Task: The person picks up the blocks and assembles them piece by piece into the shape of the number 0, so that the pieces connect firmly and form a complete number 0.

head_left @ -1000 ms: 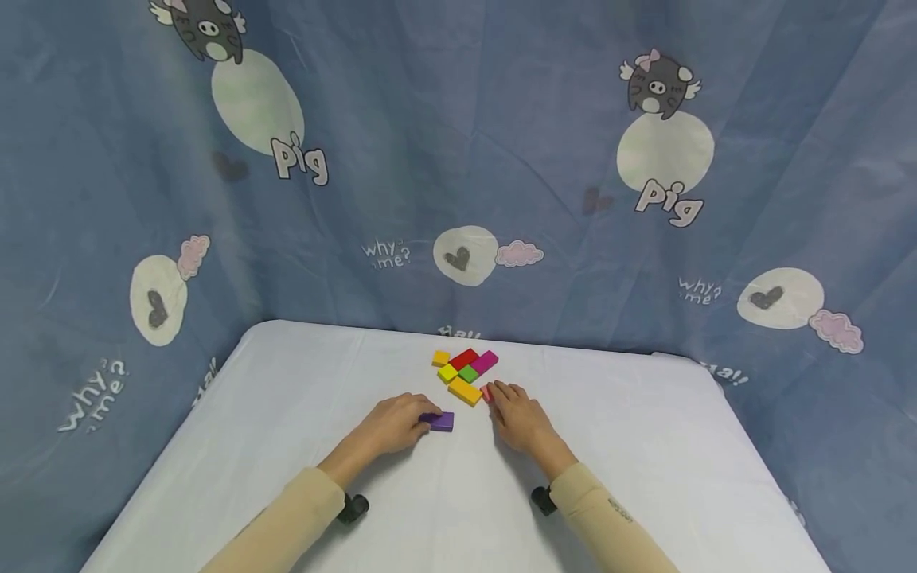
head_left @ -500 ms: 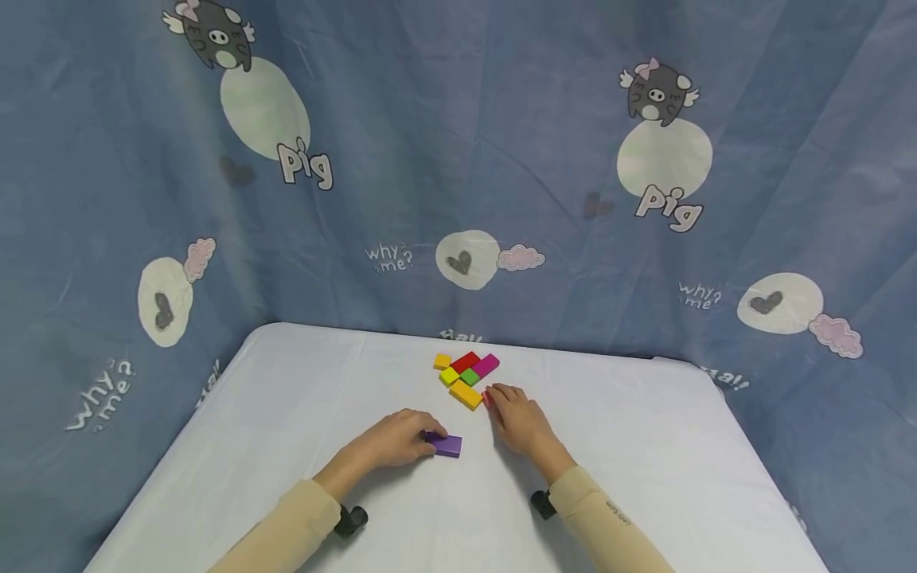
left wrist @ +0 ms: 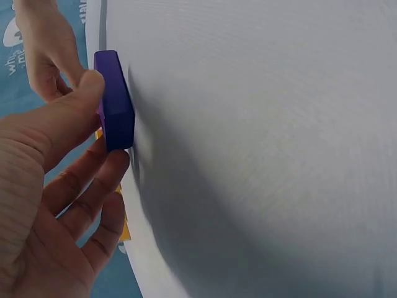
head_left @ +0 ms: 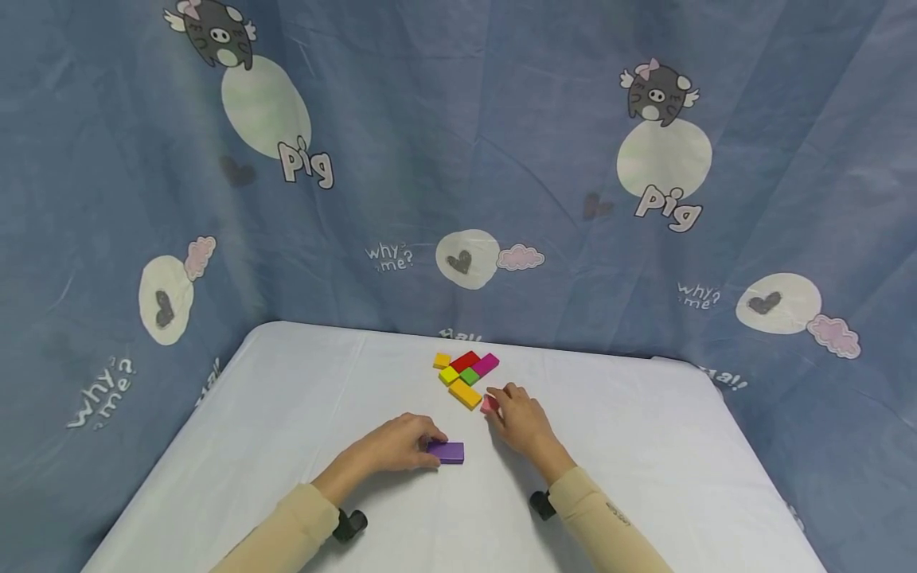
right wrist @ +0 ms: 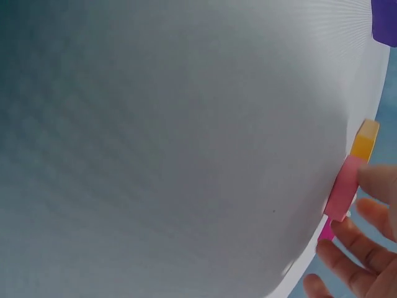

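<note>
A purple block (head_left: 448, 453) (left wrist: 118, 105) lies at the fingertips of my left hand (head_left: 397, 443) (left wrist: 56, 167), pinched between thumb and fingers. Farther back and to the right, my right hand (head_left: 523, 422) (right wrist: 372, 242) has its thumb and a fingertip at opposite ends of a pink block (head_left: 489, 404) (right wrist: 344, 189). Just left of the pink block is an orange block (head_left: 465, 394) (right wrist: 365, 141). Behind it are a green block (head_left: 469, 376), a yellow block (head_left: 448, 376), a red block (head_left: 465, 362), a magenta block (head_left: 486, 365) and a small orange block (head_left: 442, 360).
The blocks stand near the back of a white-covered table (head_left: 609, 446). A blue curtain (head_left: 458, 159) with pig prints hangs behind and beside it. Each wrist carries a black camera (head_left: 351, 525).
My left hand has drawn the purple block toward me and slightly right. At the pink block, my right fingers have spread, so more of it shows; it sits slightly nearer me.
</note>
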Tool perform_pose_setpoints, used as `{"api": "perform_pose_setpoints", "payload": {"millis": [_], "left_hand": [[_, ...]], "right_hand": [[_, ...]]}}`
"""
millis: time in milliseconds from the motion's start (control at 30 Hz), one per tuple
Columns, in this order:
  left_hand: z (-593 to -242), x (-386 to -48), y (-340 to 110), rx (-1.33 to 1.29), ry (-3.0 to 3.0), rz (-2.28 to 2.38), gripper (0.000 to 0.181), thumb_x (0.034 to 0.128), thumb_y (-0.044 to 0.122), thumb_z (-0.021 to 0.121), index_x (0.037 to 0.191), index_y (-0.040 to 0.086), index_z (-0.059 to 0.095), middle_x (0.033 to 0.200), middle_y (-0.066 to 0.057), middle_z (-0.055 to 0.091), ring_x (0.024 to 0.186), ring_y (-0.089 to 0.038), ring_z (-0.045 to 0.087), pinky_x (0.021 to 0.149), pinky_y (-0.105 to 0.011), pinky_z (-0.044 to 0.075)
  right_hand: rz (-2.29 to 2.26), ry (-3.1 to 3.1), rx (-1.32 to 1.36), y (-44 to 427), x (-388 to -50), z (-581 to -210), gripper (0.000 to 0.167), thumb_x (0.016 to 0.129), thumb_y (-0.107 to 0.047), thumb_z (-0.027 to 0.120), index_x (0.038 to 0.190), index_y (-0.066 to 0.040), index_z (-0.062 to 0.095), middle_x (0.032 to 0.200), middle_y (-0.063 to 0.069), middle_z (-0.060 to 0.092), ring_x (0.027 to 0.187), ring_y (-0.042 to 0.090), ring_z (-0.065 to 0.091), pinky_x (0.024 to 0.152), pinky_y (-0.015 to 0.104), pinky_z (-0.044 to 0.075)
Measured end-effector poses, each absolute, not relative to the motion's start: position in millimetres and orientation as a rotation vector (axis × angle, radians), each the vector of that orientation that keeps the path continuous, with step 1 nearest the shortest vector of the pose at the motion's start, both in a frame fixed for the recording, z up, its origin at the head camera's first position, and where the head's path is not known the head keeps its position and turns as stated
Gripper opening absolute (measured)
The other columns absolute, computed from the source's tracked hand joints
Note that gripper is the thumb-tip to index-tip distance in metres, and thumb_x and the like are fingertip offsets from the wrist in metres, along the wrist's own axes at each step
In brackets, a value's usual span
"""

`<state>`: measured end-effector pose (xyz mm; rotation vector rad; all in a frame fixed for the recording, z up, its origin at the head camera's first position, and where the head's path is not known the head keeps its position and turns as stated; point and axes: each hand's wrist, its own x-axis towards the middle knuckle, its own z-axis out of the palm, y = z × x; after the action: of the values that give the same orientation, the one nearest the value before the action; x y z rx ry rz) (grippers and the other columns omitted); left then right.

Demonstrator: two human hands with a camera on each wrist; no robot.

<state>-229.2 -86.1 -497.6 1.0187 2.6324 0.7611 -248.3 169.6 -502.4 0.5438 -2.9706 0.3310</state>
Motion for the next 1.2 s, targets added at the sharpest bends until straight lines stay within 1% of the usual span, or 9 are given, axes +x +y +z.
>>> {"api": "perform_pose_setpoints", "payload": {"millis": [167, 267, 333, 400, 500, 567, 733, 933, 1200], "left_hand": [[-497, -228, -85, 1.046, 2.615, 0.765, 0.033, 0.0828, 0.023, 0.079, 0.113, 0.011, 0.074, 0.101, 0.007, 0.067, 0.085, -0.007, 0.057, 0.079, -0.030, 0.049], [-496, -228, -85, 1.060, 2.594, 0.781, 0.033, 0.0833, 0.022, 0.079, 0.113, 0.011, 0.074, 0.101, 0.007, 0.067, 0.086, -0.007, 0.058, 0.080, -0.030, 0.049], [-497, -228, -85, 1.073, 2.577, 0.796, 0.032, 0.0835, 0.022, 0.079, 0.113, 0.010, 0.074, 0.101, 0.008, 0.067, 0.086, -0.006, 0.058, 0.081, -0.029, 0.049], [-497, -227, -84, 1.079, 2.563, 0.802, 0.032, 0.0836, 0.022, 0.079, 0.113, 0.011, 0.074, 0.101, 0.008, 0.067, 0.086, -0.005, 0.058, 0.081, -0.029, 0.049], [-498, -226, -84, 1.082, 2.544, 0.805, 0.032, 0.0835, 0.023, 0.079, 0.113, 0.012, 0.074, 0.100, 0.010, 0.066, 0.086, -0.004, 0.057, 0.081, -0.028, 0.048], [-497, -226, -84, 1.079, 2.538, 0.803, 0.030, 0.0841, 0.023, 0.078, 0.112, 0.012, 0.074, 0.098, 0.010, 0.066, 0.085, -0.004, 0.057, 0.081, -0.027, 0.048], [-496, -223, -83, 1.067, 2.534, 0.806, 0.028, 0.0870, 0.024, 0.075, 0.112, 0.011, 0.074, 0.095, 0.010, 0.065, 0.083, -0.006, 0.057, 0.078, -0.027, 0.048], [-498, -223, -83, 1.059, 2.536, 0.823, 0.026, 0.0879, 0.022, 0.074, 0.111, 0.010, 0.074, 0.095, 0.009, 0.065, 0.083, -0.005, 0.057, 0.078, -0.027, 0.048], [-499, -222, -83, 1.062, 2.535, 0.829, 0.023, 0.0876, 0.021, 0.074, 0.109, 0.011, 0.075, 0.095, 0.010, 0.064, 0.084, -0.004, 0.057, 0.083, -0.031, 0.046]], "right_hand": [[0.374, -3.012, 0.488, 169, -248, -503, 0.046, 0.094, -0.034, 0.063, 0.135, -0.015, 0.059, 0.097, 0.003, 0.053, 0.082, 0.018, 0.047, 0.070, 0.034, 0.045], [0.390, -3.007, 0.477, 170, -247, -504, 0.042, 0.096, -0.034, 0.062, 0.133, -0.015, 0.061, 0.094, 0.002, 0.052, 0.080, 0.017, 0.046, 0.068, 0.033, 0.044], [0.390, -2.996, 0.474, 170, -246, -504, 0.040, 0.096, -0.034, 0.061, 0.132, -0.015, 0.062, 0.094, 0.002, 0.053, 0.081, 0.018, 0.048, 0.072, 0.035, 0.045], [0.394, -2.996, 0.472, 171, -245, -503, 0.039, 0.096, -0.034, 0.061, 0.131, -0.015, 0.063, 0.096, 0.003, 0.055, 0.085, 0.019, 0.051, 0.078, 0.039, 0.046], [0.412, -3.008, 0.467, 171, -245, -503, 0.038, 0.096, -0.034, 0.062, 0.129, -0.015, 0.064, 0.097, 0.003, 0.056, 0.091, 0.022, 0.052, 0.087, 0.046, 0.043], [0.431, -3.019, 0.465, 171, -244, -503, 0.038, 0.096, -0.034, 0.062, 0.128, -0.015, 0.064, 0.097, 0.003, 0.057, 0.094, 0.022, 0.052, 0.089, 0.048, 0.041], [0.478, -3.018, 0.465, 172, -244, -505, 0.036, 0.095, -0.033, 0.062, 0.127, -0.016, 0.065, 0.093, 0.000, 0.056, 0.091, 0.020, 0.052, 0.088, 0.047, 0.040], [0.543, -2.998, 0.479, 174, -241, -503, 0.036, 0.095, -0.029, 0.064, 0.126, -0.013, 0.065, 0.087, -0.003, 0.055, 0.088, 0.019, 0.052, 0.087, 0.049, 0.040], [0.604, -2.977, 0.483, 174, -234, -499, 0.034, 0.093, -0.027, 0.067, 0.123, -0.012, 0.068, 0.082, -0.006, 0.054, 0.086, 0.019, 0.055, 0.093, 0.060, 0.036]]}}
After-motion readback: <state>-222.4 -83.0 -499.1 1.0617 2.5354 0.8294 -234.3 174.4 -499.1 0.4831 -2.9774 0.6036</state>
